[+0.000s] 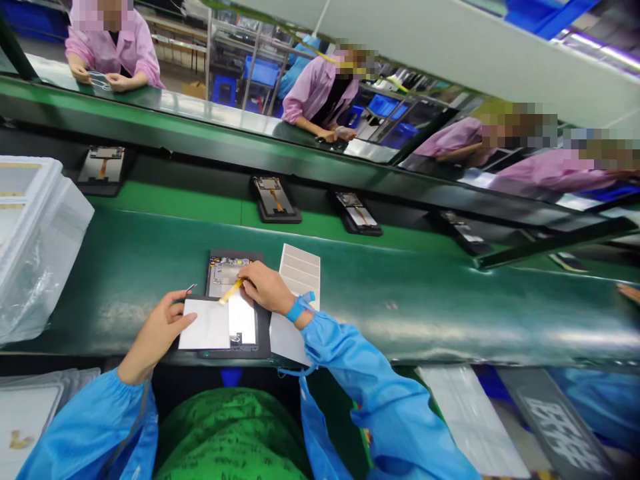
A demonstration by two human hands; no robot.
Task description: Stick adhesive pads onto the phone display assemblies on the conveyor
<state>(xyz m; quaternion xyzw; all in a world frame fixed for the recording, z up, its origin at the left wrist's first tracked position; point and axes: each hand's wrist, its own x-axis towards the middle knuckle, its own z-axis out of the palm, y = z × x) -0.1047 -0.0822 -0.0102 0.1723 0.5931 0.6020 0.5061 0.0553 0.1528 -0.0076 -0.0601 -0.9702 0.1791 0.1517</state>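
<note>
My left hand (163, 327) grips a flat white rectangular pack (204, 325) by its left side, thumb on top. A short thin wire end (191, 288) sticks up by its fingers. The pack covers the lower left of an opened tablet-like device (243, 320), which lies in a dark tray (263, 337) on the bench. My right hand (264, 287) is closed in a pinch at the upper end of a yellow strip (231, 291), whose lower end reaches the pack's top edge. Under my right wrist is a sheet of pale rectangular labels (300, 267).
White plastic trays in clear wrap (45, 247) stand at the left. Beyond the green bench (400, 293), several opened devices (274, 200) lie in dark trays along a green belt (190, 200). Co-workers in pink (320, 93) sit across. Another person's hand (629, 292) shows far right.
</note>
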